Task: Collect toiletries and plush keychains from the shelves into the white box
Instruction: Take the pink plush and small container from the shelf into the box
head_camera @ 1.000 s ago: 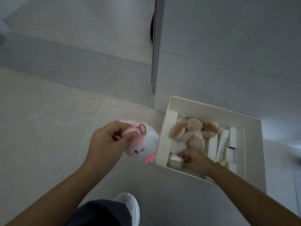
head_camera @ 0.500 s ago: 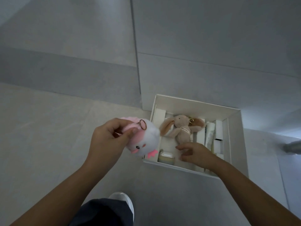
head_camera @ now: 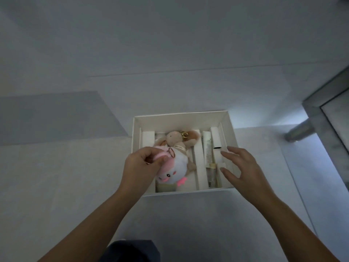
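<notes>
The white box (head_camera: 181, 119) sits on the floor below me. My left hand (head_camera: 140, 165) grips a white and pink plush keychain (head_camera: 175, 170) by its pink top, holding it over the box's left half. Under it lies a beige bunny plush keychain (head_camera: 174, 138) with a gold ring. A small jar (head_camera: 165, 187) shows at the box's near left corner. A pale tube (head_camera: 207, 150) and a white carton (head_camera: 216, 138) lie along the right side. My right hand (head_camera: 240, 167) hovers over the box's right edge with fingers spread, holding nothing.
The box stands against a pale wall or cabinet base (head_camera: 170, 53). A metal-framed glass panel (head_camera: 332, 114) rises at the right. Tiled floor (head_camera: 56, 176) surrounds the box. My dark trouser leg (head_camera: 130, 251) shows at the bottom.
My left hand carried the white and pink plush from beside the box to over its left half. My right hand lifted off the jar and moved to the right edge, fingers spread.
</notes>
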A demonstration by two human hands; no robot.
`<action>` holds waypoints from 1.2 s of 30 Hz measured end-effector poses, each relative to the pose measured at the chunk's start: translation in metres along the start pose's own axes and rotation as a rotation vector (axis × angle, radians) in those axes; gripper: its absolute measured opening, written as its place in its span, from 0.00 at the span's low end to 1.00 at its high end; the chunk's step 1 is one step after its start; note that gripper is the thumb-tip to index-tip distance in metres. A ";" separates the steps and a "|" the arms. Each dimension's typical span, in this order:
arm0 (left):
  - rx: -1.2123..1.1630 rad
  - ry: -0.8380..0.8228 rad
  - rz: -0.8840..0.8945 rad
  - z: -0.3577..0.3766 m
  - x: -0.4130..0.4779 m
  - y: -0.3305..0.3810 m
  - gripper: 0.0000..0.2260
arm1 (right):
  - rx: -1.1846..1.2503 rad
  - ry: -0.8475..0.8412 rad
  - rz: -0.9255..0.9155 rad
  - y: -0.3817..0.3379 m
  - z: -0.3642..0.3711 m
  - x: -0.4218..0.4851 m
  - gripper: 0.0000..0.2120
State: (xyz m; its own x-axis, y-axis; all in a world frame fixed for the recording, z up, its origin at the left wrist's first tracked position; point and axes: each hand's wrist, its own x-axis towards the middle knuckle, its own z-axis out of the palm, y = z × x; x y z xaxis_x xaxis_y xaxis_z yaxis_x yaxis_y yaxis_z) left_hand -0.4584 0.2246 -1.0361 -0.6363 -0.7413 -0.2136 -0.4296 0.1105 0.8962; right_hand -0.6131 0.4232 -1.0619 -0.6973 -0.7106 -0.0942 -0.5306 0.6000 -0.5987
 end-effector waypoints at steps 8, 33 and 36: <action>0.093 -0.133 -0.056 0.039 0.023 -0.031 0.14 | 0.101 0.036 0.135 0.022 0.002 -0.008 0.27; 0.349 -0.180 0.036 0.030 0.018 -0.058 0.11 | 0.209 0.126 0.162 0.024 0.014 -0.012 0.24; 0.473 -0.088 0.192 0.018 0.019 -0.056 0.10 | 0.209 0.134 0.165 0.024 0.014 -0.009 0.23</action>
State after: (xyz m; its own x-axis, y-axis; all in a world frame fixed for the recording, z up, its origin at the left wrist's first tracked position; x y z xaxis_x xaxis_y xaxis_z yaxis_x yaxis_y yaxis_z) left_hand -0.4576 0.2164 -1.0971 -0.7746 -0.6223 -0.1127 -0.5296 0.5410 0.6534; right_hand -0.6131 0.4386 -1.0862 -0.8306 -0.5466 -0.1069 -0.3033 0.6049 -0.7363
